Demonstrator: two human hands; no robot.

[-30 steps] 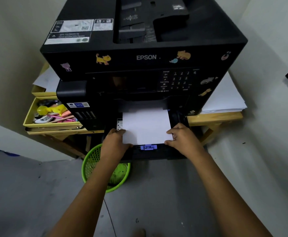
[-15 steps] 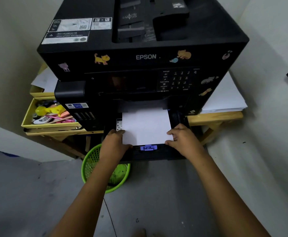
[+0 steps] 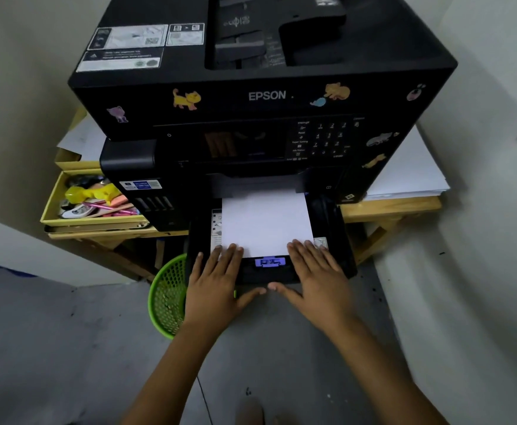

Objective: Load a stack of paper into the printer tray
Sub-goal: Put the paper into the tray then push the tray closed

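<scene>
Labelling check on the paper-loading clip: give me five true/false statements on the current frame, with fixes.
1. Both hands lie flat with straight fingers, the left hand and the right hand on the front of the tray. True.
2. The paper stack lies in the pulled-out tray. True.
3. The right hand pinches the purple guide tab. False: the tab sits untouched between the two hands.
4. The green basket stands on the printer. False: it stands on the floor, below the tray's left side.
5. More white paper lies on the wooden table right of the printer. True.
</scene>
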